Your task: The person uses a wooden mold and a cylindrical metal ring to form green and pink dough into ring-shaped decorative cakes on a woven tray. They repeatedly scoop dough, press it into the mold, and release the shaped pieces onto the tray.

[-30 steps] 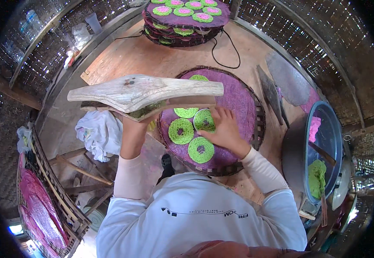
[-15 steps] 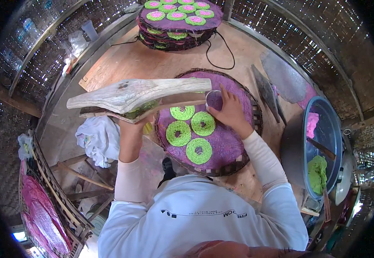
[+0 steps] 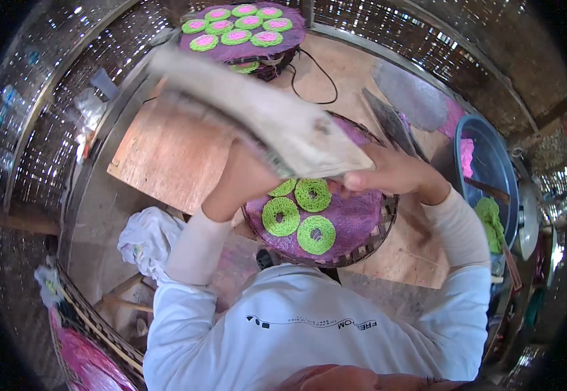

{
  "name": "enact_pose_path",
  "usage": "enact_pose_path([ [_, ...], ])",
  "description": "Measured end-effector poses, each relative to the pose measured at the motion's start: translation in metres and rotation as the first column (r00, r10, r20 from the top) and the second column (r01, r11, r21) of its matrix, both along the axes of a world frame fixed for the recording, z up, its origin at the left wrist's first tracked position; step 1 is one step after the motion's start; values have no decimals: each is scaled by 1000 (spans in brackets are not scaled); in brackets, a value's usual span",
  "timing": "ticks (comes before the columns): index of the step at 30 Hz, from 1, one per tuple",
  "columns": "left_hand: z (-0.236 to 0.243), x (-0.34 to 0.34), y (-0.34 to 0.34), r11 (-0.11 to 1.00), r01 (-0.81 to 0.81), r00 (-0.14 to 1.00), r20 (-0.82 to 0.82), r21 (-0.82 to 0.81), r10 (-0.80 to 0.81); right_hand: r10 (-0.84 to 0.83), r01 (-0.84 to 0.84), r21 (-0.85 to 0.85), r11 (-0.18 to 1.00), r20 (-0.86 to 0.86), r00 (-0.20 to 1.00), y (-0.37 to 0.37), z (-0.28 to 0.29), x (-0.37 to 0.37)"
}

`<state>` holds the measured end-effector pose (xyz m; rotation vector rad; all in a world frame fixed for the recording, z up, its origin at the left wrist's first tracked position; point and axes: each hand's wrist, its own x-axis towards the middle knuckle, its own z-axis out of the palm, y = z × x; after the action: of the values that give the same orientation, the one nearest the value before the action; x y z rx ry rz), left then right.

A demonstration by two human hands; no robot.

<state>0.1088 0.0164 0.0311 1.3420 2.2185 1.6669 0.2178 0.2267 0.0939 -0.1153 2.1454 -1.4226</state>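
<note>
A long pale wooden press (image 3: 283, 107), blurred along its far left part, slants across the middle. My left hand (image 3: 247, 173) grips it from below, its fingers mostly hidden by the wood. Closed round the near right end is my right hand (image 3: 388, 173), thumb against the edge. Underneath lies a round woven tray (image 3: 388, 212) covered with purple cloth (image 3: 362, 228). Several green lacy strand rings rest on the cloth, among them one ring (image 3: 316, 235) at the front and another ring (image 3: 281, 217) to its left. The press hides the tray's far left part.
At the back, a stack of trays (image 3: 274, 55) bears green rings with pink centres. A blue-grey basin (image 3: 485, 130) at right holds pink dough (image 3: 467, 156) and green dough (image 3: 490, 221). Flat dark boards (image 3: 388, 117) lie nearby; a white cloth (image 3: 148, 240) sits at left.
The press has swung from nearly level to a slant, its far end rising leftward. My right hand has left the round ring-shaped piece over the tray and gripped the press. The view has shifted slightly.
</note>
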Motion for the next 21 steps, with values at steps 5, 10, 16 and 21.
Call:
enact_pose_path([
  [5, 36, -57, 36, 836, 518, 851, -9, 179, -525, -353, 330, -178, 927, -114, 929, 13, -8, 36],
  [10, 21, -97, 91, 174, 298, 246, 101, 939, -964, -405, 404, -192, 894, 34, 914, 43, -30, 34],
  [16, -35, -102, 119, 235, 8, 11, 235, 972, -972, -305, 333, -34, 942, 321, 896, 76, -47, -1],
  [21, -71, -114, 117, 330, -89, 34, 334, 940, -942, -309, 234, 306, 923, 226, 924, 84, -77, -20],
])
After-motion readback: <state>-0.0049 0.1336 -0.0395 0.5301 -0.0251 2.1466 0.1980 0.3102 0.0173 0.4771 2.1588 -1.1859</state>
